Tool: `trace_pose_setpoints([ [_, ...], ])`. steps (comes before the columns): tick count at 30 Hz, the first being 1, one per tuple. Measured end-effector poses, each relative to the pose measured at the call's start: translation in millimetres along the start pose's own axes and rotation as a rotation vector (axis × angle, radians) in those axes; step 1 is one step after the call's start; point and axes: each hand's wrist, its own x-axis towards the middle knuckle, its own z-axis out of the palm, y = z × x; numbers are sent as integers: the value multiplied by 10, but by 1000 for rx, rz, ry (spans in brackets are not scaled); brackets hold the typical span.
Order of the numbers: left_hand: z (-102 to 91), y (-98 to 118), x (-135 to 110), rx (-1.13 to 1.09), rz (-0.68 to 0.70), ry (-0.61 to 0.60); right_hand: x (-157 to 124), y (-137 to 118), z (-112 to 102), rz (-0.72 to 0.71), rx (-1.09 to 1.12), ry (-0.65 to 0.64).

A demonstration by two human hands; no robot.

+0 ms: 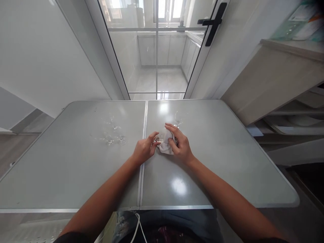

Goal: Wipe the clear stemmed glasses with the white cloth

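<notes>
Right hand grips a white cloth over the table; left hand at its edge, grip unclear; best keep cloth steady, fingertips light.

The crumpled white cloth bundle is plain, the thin, see-through wiry tangle glints silvery, the broad, glossy grey-green tabletop is plain with silvery metal edging, the cross-shaped black door handle single-toned, and the thin looped cable white.

A white wall beside a glazed door — bright windows, pale cabinets beyond.
</notes>
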Motion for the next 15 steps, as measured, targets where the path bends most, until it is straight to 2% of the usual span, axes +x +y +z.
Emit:
trace_pose_setpoints([
  [4, 43, 111, 21, -309, -245, 65, -21, 86, 178, 175, 249, 44],
  [7, 89, 136, 23, -498, -377, 36, -53, 144, 332, 246, 344, -9],
  [10, 107, 121, 24, -483, -404, 7, -77, 173, 411, 219, 278, -42],
  [13, 97, 113, 45, -410, -367, 93, -82, 182, 414, 152, 205, -35],
  [15, 91, 121, 62, -408, -357, 135, -78, 191, 402, 158, 251, -71],
])
